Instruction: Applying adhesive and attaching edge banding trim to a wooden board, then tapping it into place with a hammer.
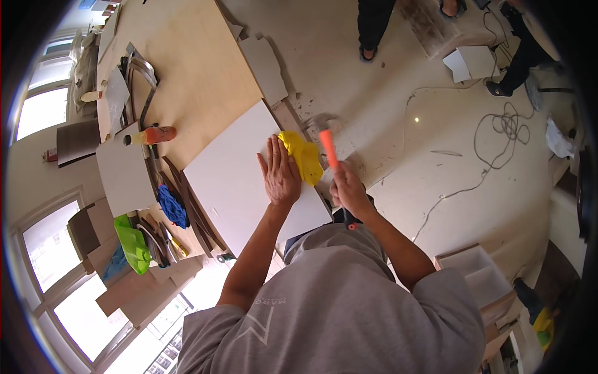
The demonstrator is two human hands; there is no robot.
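A white board (240, 168) lies at the edge of the wooden table. My left hand (280, 171) rests flat on it with fingers stretched out, its fingertips and side against a yellow cloth (301, 157). The cloth is bunched along the board's right edge and partly hangs over it. To the right of the board, my right hand (349, 191) is wrapped round an orange and black handle that looks like a hammer's (328, 147). A grey smear beyond the orange part may be its head, blurred by motion.
On the wooden table (199, 62) are an orange bottle (160, 134), dark edging strips (193, 209), a blue cloth (172, 206) and a green bag (131, 244). A cable (461, 190) trails across the floor at right. Other people's legs (374, 28) show at the far side.
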